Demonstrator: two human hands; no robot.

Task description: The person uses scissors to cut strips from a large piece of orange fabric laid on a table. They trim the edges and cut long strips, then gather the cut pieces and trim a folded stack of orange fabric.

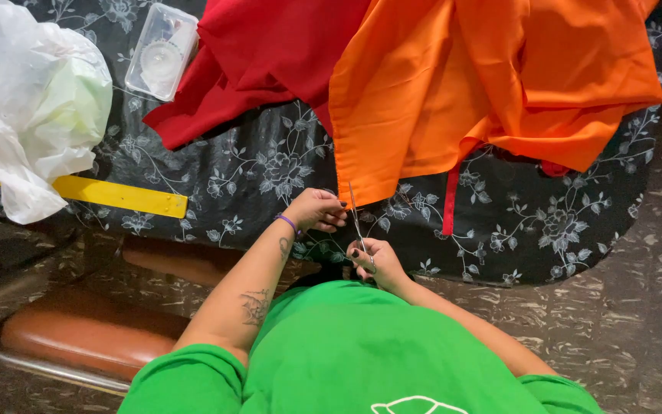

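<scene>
An orange cloth [461, 84] hangs over the near edge of a table covered in black floral fabric [270, 165]. My left hand [314, 210] pinches the lower corner of the orange cloth at the table's edge. My right hand [373, 261] grips the handles of a pair of scissors [355, 218], whose blades point up at that corner, right beside my left fingers. A red cloth [254, 54] lies under and to the left of the orange one, with a red strip [450, 201] dangling down below the orange hem.
A clear plastic box [162, 50] sits at the back of the table. A white plastic bag [36, 103] bulges at the left. A yellow ruler [109, 195] lies along the left table edge. A brown seat [86, 333] is below, beside my green shirt.
</scene>
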